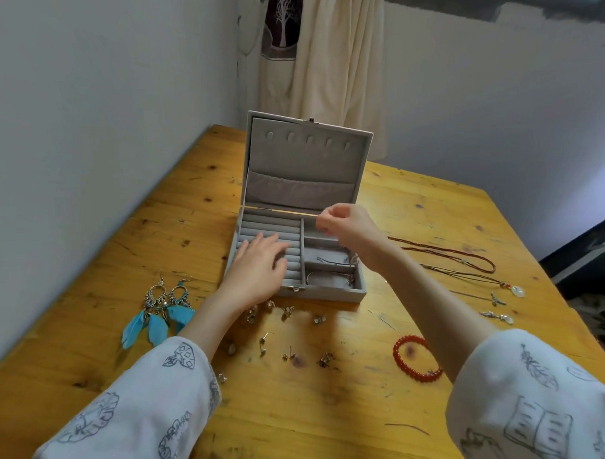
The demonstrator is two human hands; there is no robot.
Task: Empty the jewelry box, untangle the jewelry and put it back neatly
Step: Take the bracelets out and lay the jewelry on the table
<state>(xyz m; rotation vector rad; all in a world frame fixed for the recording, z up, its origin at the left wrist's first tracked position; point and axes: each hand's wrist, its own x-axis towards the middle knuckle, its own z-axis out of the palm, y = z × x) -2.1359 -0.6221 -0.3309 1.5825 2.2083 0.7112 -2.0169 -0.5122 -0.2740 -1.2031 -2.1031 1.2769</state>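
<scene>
Two white printed sleeves (144, 409) are nearest. The left hand (258, 265) lies with straight fingers on the ring rolls of the grey jewelry box (326, 293), which stands open at the middle of the wooden table (287, 417). The right hand (346, 224) hovers over the box's far right compartment, fingers curled; whether it pinches something, I cannot tell. Feather earrings (164, 310) lie left, a red bracelet (416, 358) right.

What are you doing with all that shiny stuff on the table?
A person is sorting jewelry. The left hand rests flat on the ring rolls of the open grey jewelry box. The right hand hovers above its right compartments, fingers pinched together. Feather earrings, small studs, a red bead bracelet and necklaces lie on the wooden table.
</scene>
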